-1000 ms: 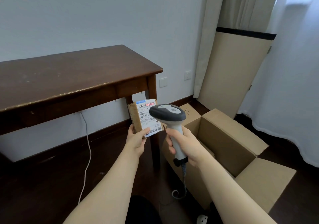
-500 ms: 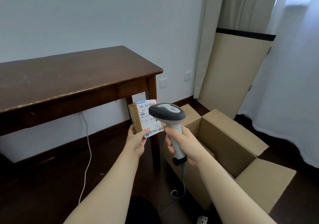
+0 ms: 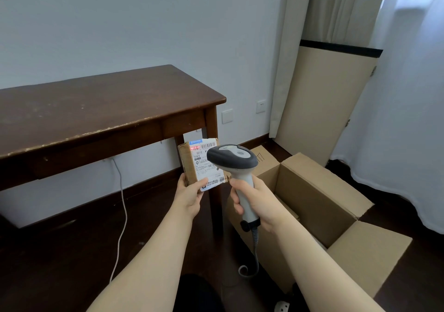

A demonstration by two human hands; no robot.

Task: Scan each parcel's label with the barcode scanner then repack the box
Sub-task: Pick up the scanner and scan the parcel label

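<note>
My left hand (image 3: 189, 197) holds a small brown parcel (image 3: 189, 165) upright by its lower edge, its white shipping label (image 3: 204, 163) facing me. A red scan line glows across the label's top left. My right hand (image 3: 258, 202) grips the handle of a grey and white barcode scanner (image 3: 231, 159), whose head covers the label's right side and points at it. A coiled cable hangs from the scanner's handle. The open cardboard box (image 3: 312, 206) stands on the floor at the right, below my right arm; none of its contents show.
A dark wooden table (image 3: 96, 109) stands at the left, its front leg just behind the parcel. A white cord (image 3: 122, 206) runs down the wall to the dark floor. Curtains (image 3: 403, 95) and a beige panel (image 3: 324, 100) stand at the right.
A red scan line now shows on the label. The scanner head has shifted slightly left and down over the label; the parcel stays in place.
</note>
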